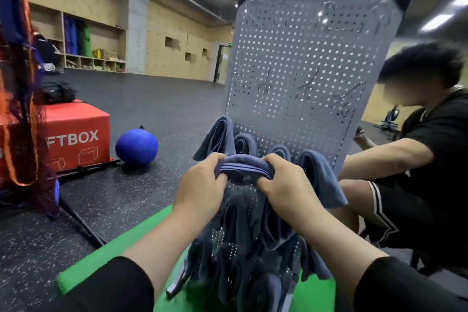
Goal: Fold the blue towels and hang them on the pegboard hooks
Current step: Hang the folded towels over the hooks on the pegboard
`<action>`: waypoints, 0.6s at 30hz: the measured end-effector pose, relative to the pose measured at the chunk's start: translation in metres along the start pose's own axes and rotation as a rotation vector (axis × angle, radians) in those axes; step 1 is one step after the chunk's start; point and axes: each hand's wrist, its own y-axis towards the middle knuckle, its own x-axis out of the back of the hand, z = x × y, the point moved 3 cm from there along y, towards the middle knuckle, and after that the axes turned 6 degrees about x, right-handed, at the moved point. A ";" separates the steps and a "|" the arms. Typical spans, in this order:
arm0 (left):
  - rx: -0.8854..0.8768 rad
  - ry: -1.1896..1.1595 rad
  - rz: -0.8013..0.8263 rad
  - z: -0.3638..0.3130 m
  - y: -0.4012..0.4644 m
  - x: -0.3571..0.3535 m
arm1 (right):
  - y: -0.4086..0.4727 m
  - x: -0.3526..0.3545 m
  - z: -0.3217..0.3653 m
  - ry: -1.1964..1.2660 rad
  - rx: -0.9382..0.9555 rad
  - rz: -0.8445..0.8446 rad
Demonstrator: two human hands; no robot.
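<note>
Holding a folded blue towel [243,165] between both hands, right up against the pegboard [311,63]. Left hand [202,180] has its fingers curled round the towel's left end, right hand [281,177] grips the right end the same way; the towel spans the gap between them, folded edge up, layers visible along the top. Behind and beside it several more towels [319,175] already hang in a row on the lower board, more below that. Main risk as I see it: the layers slip apart when one hand lets go to find a hook, since the fold is only held by the grip at both ends. Second risk: pushing this one in knocks a neighbouring towel off, they sit tightly packed. I can't see a free hook behind the towel, my hands hide that spot; the bare hooks [304,88] I can make out sit higher up, well above the towel. Board looks tilted and stands on a green mat [109,261], so a hard push might rock it. A seated person [430,149] is just right of the board, close to the hanging row.
</note>
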 end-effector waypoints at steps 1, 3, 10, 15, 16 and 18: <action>-0.021 -0.015 -0.004 -0.009 0.004 0.001 | 0.003 0.011 -0.003 0.027 -0.008 -0.039; -0.075 -0.039 0.004 -0.029 0.013 -0.002 | 0.010 0.036 -0.009 0.062 -0.017 -0.118; -0.176 -0.216 0.062 -0.101 0.034 -0.025 | 0.023 0.118 -0.037 0.064 -0.036 -0.315; -0.222 -0.318 0.055 -0.149 0.044 -0.044 | 0.029 0.159 -0.056 0.074 -0.001 -0.463; -0.230 -0.344 0.054 -0.159 0.046 -0.045 | 0.032 0.164 -0.059 0.078 0.003 -0.488; -0.247 -0.383 0.028 -0.180 0.056 -0.049 | 0.041 0.176 -0.067 0.108 0.005 -0.551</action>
